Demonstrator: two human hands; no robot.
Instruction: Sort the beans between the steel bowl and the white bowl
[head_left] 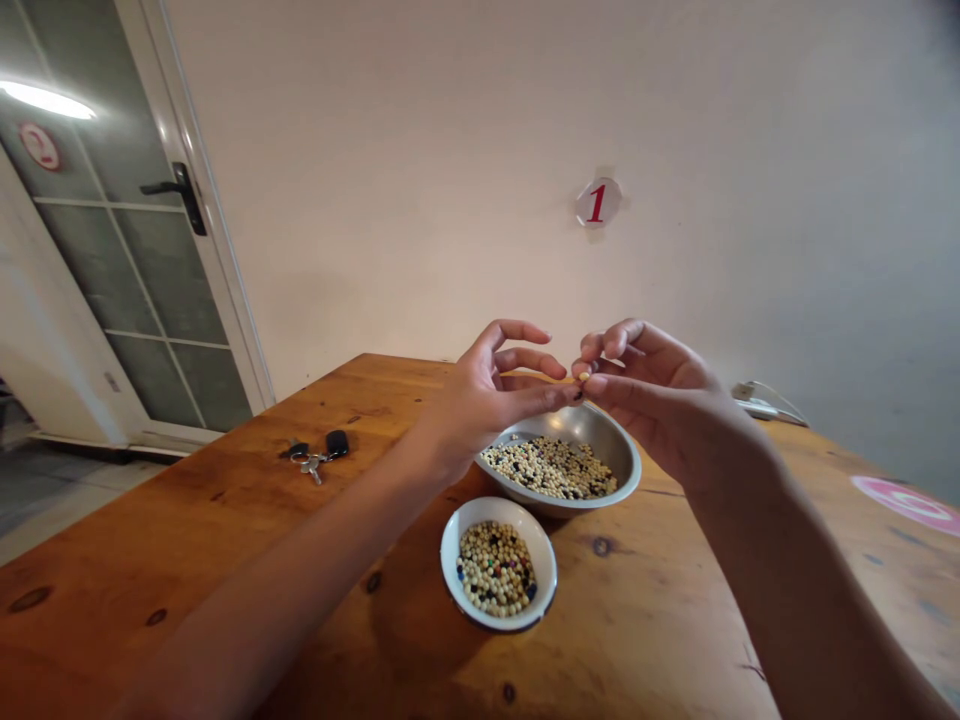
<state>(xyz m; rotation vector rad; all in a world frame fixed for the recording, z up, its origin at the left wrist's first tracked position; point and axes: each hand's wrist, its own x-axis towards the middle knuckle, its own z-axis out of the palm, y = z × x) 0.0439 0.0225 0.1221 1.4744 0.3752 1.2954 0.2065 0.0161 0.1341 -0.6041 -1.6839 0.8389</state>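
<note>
Above a metal bowl (630, 470) of pale and dark beads, my left hand (499, 395) and my right hand (660, 395) meet at the fingertips. Between the right thumb and forefinger is a small pale bead (583, 377). The left thumb and forefinger are pinched on something small and dark that I cannot make out, touching the right fingertips. The other left fingers are loosely curved. Nearer to me stands a smaller white bowl (549, 575), holding pale beads mixed with dark, red, green and blue ones.
On the wooden table (300, 560), a bunch of keys (312, 465) with a black fob (337, 443) lies at the left. A white power strip (756, 407) with a cable sits at the back right. A pink sticker (907, 503) is on the right side.
</note>
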